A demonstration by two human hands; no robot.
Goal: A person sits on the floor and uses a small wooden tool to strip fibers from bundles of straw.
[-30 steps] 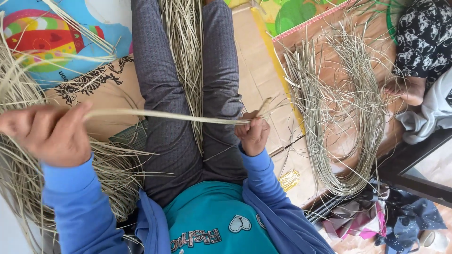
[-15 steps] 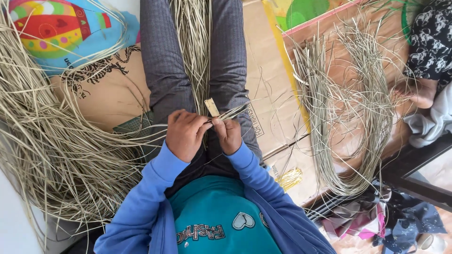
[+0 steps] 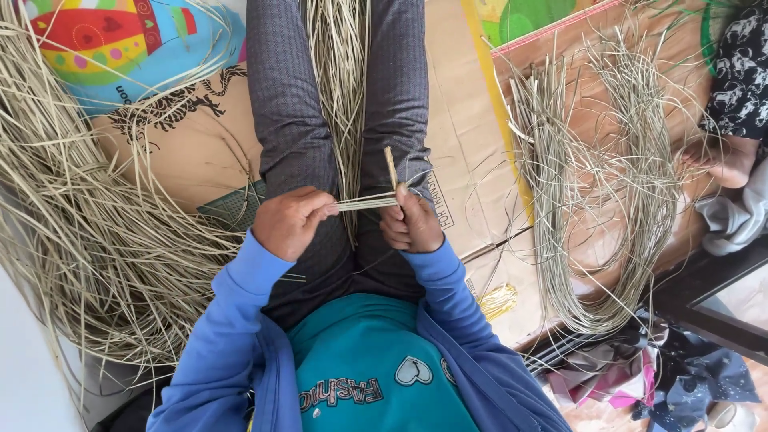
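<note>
I sit with my legs stretched out in grey trousers. My left hand [image 3: 290,222] and my right hand [image 3: 413,222] meet over my lap, both pinching a short run of pale straw strands [image 3: 366,203] stretched between them. One strand end [image 3: 390,166] sticks up from my right fingers. A long bundle of straw [image 3: 340,88] lies between my legs, running away from me.
A big loose heap of straw [image 3: 88,240] fills the left side. Another spread of straw [image 3: 600,184] lies on cardboard [image 3: 460,160] at the right. Another person's foot [image 3: 716,160] and patterned clothing are at the far right, with cloth [image 3: 680,384] below.
A second ago my hands were wide apart with a long strand taut between them. They came together over my lap, and now hold a short stretch of straw slightly apart.
</note>
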